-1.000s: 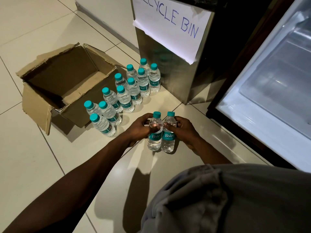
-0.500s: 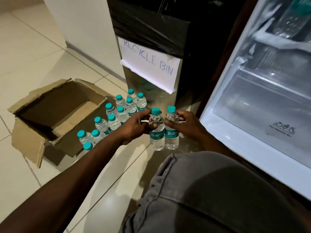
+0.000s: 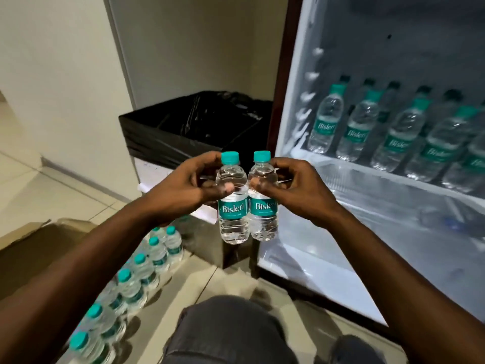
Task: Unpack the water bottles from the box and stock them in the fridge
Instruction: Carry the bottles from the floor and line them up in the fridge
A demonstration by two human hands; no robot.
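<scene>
Holding two water bottles upright, side by side, before the open fridge [image 3: 294,74].
Left hand [image 3: 181,189] grips the left bottle [image 3: 233,211]; right hand [image 3: 294,187] grips the right bottle [image 3: 263,206].

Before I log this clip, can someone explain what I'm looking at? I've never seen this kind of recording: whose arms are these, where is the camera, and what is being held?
There is no machine here. The camera sits on a person's head and looks forward and down, so the two arms reaching in from the bottom are the wearer's own. The left hand grips one small water bottle and the right hand grips a second bottle; fingers curl round each just below its teal cap, and the two are held upright side by side in the air. To the right stands the open fridge, with a row of stocked bottles on its shelf. More floor bottles wait at lower left beside the cardboard box. Behind the hands is a bin with a black liner.
</scene>
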